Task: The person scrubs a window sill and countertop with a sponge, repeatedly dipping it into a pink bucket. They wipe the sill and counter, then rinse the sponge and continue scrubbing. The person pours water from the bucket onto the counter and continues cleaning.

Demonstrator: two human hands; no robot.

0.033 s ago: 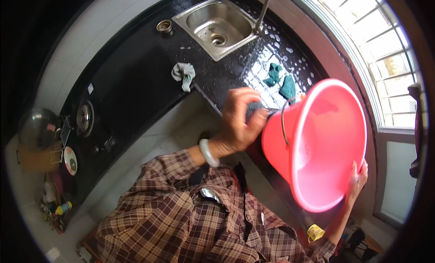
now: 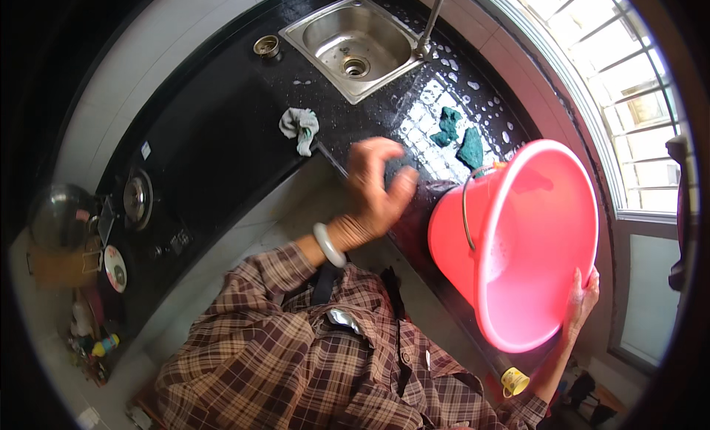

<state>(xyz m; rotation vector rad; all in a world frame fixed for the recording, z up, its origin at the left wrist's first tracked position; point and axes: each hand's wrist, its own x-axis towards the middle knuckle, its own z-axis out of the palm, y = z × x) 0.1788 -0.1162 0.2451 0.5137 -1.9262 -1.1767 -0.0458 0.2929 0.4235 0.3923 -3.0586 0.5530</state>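
A pink bucket with a metal handle lies tipped on the counter, its mouth turned toward the right. My right hand grips the rim at its lower right, thumb on the inner side. Left of the bucket, my left hand hovers by the counter edge, apart from the bucket. Its fingers curl loosely, with the thumb spread away from them. Only dark counter shows between them, and I see nothing held. Two dark green cloths lie on the wet counter behind the bucket. A grey-white rag sits farther left near the corner.
A steel sink with a tap is set into the black counter. A drain strainer stands beside it. Left are a gas burner and a plate. A yellow cup stands near the bucket; a barred window is right.
My left hand has drawn away from the bucket, to the left and slightly up. The bucket sits a little lower in view, with my right hand still on its rim.
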